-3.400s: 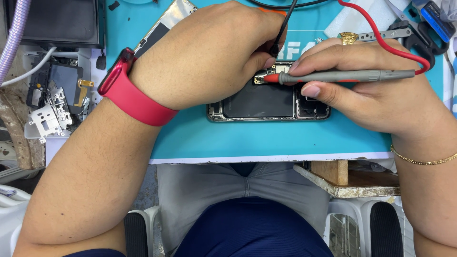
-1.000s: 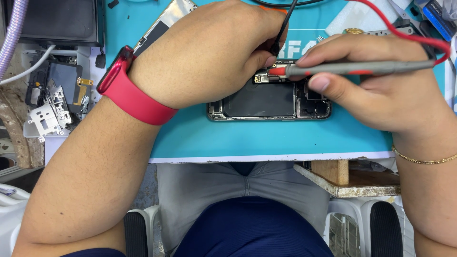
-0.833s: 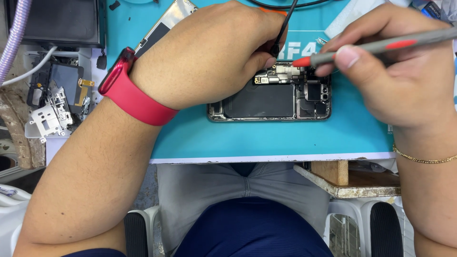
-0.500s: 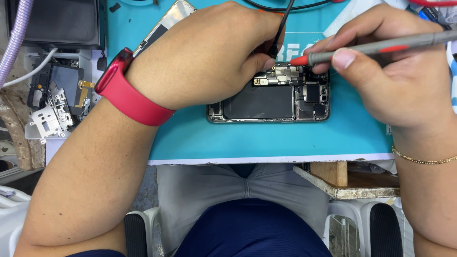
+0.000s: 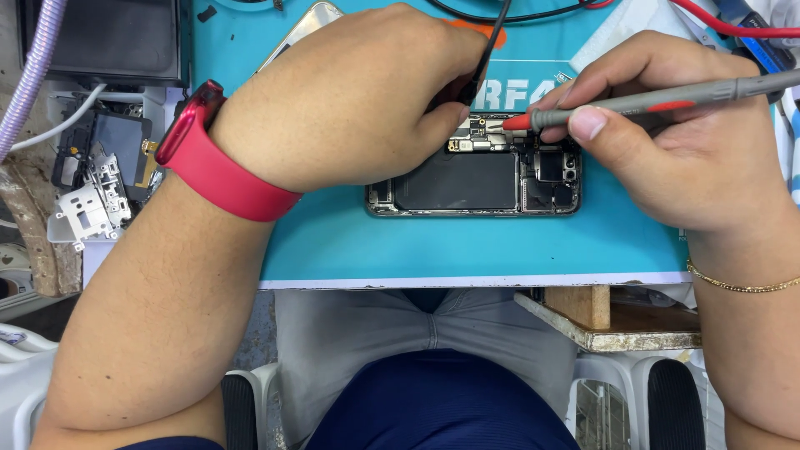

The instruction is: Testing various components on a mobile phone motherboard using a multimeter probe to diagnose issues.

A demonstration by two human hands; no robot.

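An opened phone (image 5: 475, 179) with its battery and circuit board bare lies on a teal work mat (image 5: 467, 246). My left hand (image 5: 350, 100), with a red watch band at the wrist, rests over the phone's left end and pinches a thin black probe (image 5: 487, 46) down onto the board. My right hand (image 5: 667, 142) holds a grey probe with a red tip (image 5: 633, 104) like a pen. Its tip touches the board near the phone's top middle.
Loose metal brackets and phone parts (image 5: 92, 183) lie at the left beside a dark tray (image 5: 100, 37). A red lead (image 5: 725, 29) and a black lead run across the mat's top. A wooden block (image 5: 583, 304) sits under the mat's right edge.
My right hand lifted the red-tipped probe up and right, then brought it back down to the board, a little right of where it first touched. My left hand stayed put.
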